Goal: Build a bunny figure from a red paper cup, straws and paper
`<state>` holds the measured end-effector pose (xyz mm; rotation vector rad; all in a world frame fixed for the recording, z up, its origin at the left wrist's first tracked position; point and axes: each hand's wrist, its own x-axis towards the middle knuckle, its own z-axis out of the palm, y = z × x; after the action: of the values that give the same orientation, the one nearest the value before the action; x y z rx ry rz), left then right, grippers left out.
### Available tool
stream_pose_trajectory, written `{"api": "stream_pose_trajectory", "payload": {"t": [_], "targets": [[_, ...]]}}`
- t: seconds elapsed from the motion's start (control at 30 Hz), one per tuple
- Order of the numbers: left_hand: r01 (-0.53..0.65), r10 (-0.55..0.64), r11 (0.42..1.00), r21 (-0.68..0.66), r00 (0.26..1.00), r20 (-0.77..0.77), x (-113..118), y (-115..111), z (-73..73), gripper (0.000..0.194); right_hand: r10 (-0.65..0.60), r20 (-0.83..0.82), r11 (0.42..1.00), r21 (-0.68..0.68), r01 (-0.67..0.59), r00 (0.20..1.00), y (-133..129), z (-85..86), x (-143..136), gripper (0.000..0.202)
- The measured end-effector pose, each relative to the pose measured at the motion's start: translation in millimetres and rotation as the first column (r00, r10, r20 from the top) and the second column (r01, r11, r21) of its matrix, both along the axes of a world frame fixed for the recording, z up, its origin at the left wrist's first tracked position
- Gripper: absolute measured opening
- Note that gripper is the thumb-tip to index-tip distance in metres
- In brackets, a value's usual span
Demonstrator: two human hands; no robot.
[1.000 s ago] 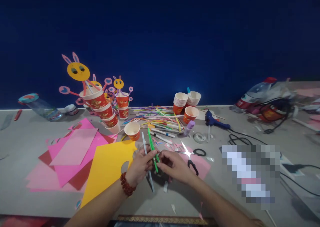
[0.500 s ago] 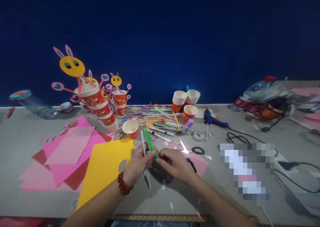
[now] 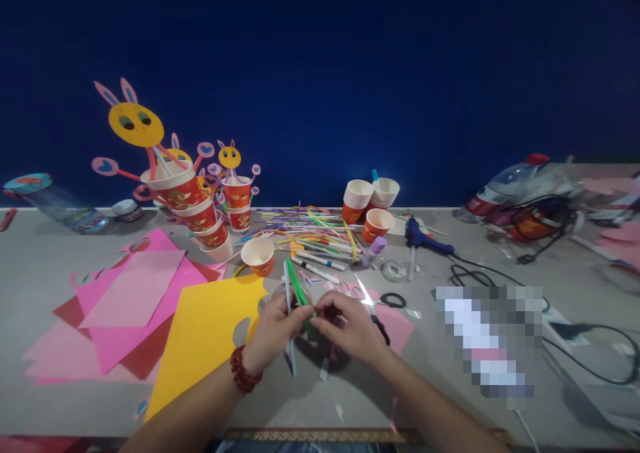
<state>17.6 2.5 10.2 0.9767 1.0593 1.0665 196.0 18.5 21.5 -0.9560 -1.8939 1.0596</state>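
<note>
My left hand [image 3: 273, 326], with a red bead bracelet at the wrist, is closed around green pipe cleaners [image 3: 297, 285] and a pale grey-blue straw [image 3: 292, 361]. Both stick up past its thumb, and the straw's lower end shows below the hand. My right hand [image 3: 353, 323] touches the left fingertips, pinching at the lower end of the green pipe cleaners; the exact grip is partly hidden. Scissors [image 3: 370, 300] lie open just beyond the right hand. A yellow sheet [image 3: 200, 333] with round cut-outs lies under and left of my left wrist.
Paper-cup rabbit figures [image 3: 175, 186] stand at the back left, near pink paper [image 3: 135, 293]. Loose pipe cleaners and pens [image 3: 310, 233] spread across the back middle. Stacked cups [image 3: 357, 196], a blue glue gun [image 3: 425, 240] with its cable, and a bottle [image 3: 505, 186] are right.
My fingers have shifted slightly at the lower end of the green pipe cleaners, both hands still together. The camera view has turned a little, so the table's things sit slightly farther left.
</note>
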Motion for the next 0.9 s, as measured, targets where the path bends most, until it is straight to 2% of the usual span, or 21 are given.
{"api": "stream_pose_trajectory", "payload": {"t": [0.17,0.3,0.5,0.63,0.77,0.9], "targets": [[-0.048,0.048,0.999,0.002,0.999,-0.016,1.9,-0.7,0.7,0.031,-0.029,-0.021,1.000,-0.001,0.029,0.999,-1.1,-2.3,-1.4,0.009],[-0.004,0.005,0.999,-0.034,0.999,0.034,1.9,0.1,-1.3,0.030,-0.050,-0.045,0.999,-0.010,0.049,0.998,0.0,-6.3,-1.4,0.006],[-0.059,0.087,0.988,0.144,0.977,-0.193,-3.1,3.1,-2.6,0.019,-0.057,-0.100,0.991,-0.123,0.044,0.993,2.4,-8.3,-3.9,0.016],[-0.026,0.077,0.980,0.196,0.964,-0.255,-1.8,4.4,0.7,0.017,-0.006,-0.141,0.972,-0.234,-0.028,0.990,6.6,-8.7,-2.8,0.029],[-0.021,0.060,0.987,0.159,0.967,-0.246,1.0,3.4,0.8,0.019,0.047,-0.211,0.936,-0.331,-0.117,0.976,10.1,-8.0,-0.5,0.038],[-0.039,0.061,0.993,0.113,0.978,-0.200,3.6,2.0,-6.8,0.023,0.044,-0.183,0.962,-0.259,-0.092,0.982,9.9,-8.0,0.0,0.035]]}}
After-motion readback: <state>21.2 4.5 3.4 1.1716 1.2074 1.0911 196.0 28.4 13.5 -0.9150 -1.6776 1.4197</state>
